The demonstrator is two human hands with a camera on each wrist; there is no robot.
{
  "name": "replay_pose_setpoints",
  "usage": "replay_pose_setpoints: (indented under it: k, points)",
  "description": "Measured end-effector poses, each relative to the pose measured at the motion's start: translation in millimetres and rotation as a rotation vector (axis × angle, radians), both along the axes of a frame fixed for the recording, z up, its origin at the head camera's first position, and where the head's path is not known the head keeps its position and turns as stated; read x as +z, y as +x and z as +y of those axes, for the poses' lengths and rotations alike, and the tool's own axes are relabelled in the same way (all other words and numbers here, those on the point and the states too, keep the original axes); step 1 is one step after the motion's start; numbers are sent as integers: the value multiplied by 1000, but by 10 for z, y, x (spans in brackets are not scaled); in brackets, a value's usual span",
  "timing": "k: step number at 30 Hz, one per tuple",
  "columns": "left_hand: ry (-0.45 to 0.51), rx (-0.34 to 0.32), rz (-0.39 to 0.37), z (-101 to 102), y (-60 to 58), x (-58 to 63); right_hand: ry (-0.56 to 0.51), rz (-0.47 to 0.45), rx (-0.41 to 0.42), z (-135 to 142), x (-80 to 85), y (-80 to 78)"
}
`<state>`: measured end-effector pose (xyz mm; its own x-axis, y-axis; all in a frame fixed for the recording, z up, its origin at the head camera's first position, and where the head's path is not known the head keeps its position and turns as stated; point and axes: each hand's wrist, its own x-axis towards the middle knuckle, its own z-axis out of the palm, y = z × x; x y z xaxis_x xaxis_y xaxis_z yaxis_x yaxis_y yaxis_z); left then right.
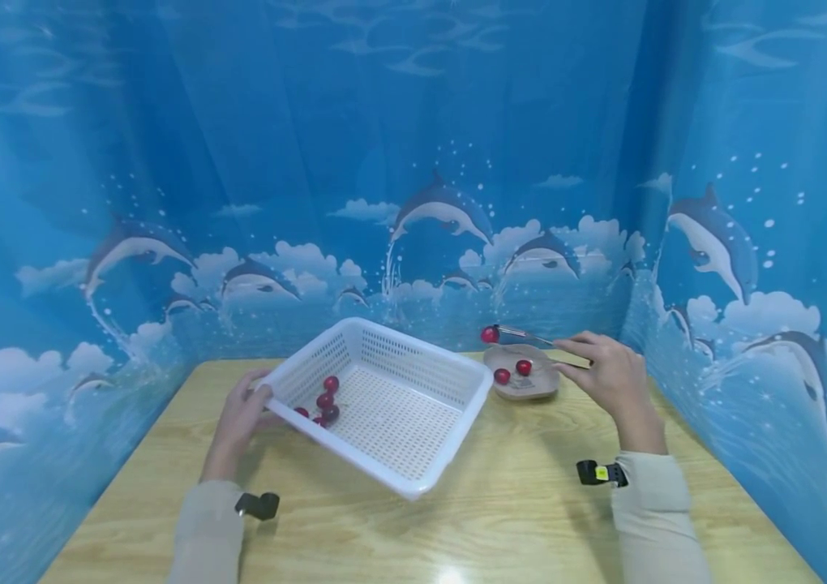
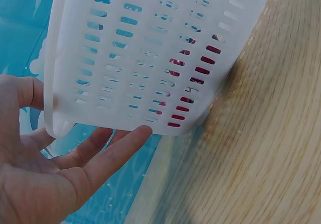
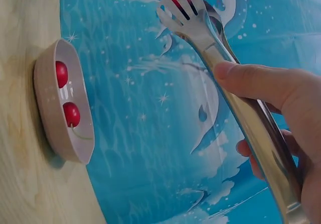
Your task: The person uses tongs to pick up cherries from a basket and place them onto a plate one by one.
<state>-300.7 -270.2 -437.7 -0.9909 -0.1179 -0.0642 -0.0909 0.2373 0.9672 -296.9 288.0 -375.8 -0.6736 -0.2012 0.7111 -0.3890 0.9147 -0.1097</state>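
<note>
My right hand [image 1: 609, 375] grips metal tongs [image 3: 241, 108], thumb on one arm and fingers on the other. Between the fork-like tips is a red cherry [image 1: 490, 334], raised above the small pinkish dish [image 1: 530, 393]. Two more cherries lie in that dish, one with a thin stem showing [image 3: 71, 114]. With my left hand [image 1: 240, 418] I hold the left corner of a white perforated plastic basket [image 1: 413, 361], thumb over its rim and fingers below. The basket is tilted, and several cherries [image 1: 325, 401] are gathered at its left end.
A wooden table [image 1: 501, 503] lies under everything, its back edge close behind the basket and dish. Blue curtains [image 1: 297, 146] printed with dolphins surround it at the back and both sides. The dish stands just right of the basket's right corner.
</note>
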Motion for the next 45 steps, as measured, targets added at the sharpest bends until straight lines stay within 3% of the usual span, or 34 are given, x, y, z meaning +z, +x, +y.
replay_pose_setpoints:
  k: [10,20,28,36,45]
  points:
    - [11,-2,17,23,12,28,-27,-117,-97,97,-132,-141]
    - [35,-9,10,33,-28,36,10,-247,-209,182,-276,-300]
    - [19,-3,28,52,-27,38,-9,-318,-237,237,-415,-399]
    - [11,-10,31,43,-10,27,-11,-325,-221,229,-534,-451]
    - [-6,10,41,17,4,1,23,-380,-260,179,-562,-452]
